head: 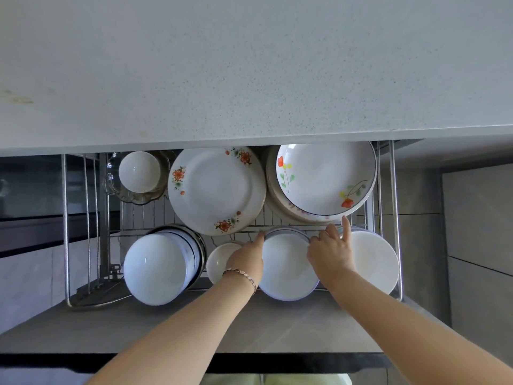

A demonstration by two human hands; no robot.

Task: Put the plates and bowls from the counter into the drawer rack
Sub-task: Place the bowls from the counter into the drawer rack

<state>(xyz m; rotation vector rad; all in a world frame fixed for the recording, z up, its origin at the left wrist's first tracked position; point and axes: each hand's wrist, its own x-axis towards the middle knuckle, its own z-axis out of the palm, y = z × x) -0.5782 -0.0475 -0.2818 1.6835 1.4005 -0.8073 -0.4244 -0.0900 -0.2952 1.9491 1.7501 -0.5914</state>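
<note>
A stack of white bowls [287, 266] sits in the front middle of the wire drawer rack [394, 218]. My left hand [247, 257] grips its left rim and my right hand [331, 252] grips its right rim, index finger pointing up. To its left is a small white bowl [219, 258], to its right another white bowl stack [374, 262]. A tall bowl stack [158, 268] stands front left. Behind are flowered plates [216, 190], a flowered deep plate stack [324, 179] and a small bowl [138, 170] on glass dishes.
The speckled grey counter [249, 65] overhangs the back of the pulled-out drawer. The drawer's grey front panel [194, 323] lies under my forearms. Upright wire dividers [88, 218] fill the rack's left side. Tiled floor shows at the right.
</note>
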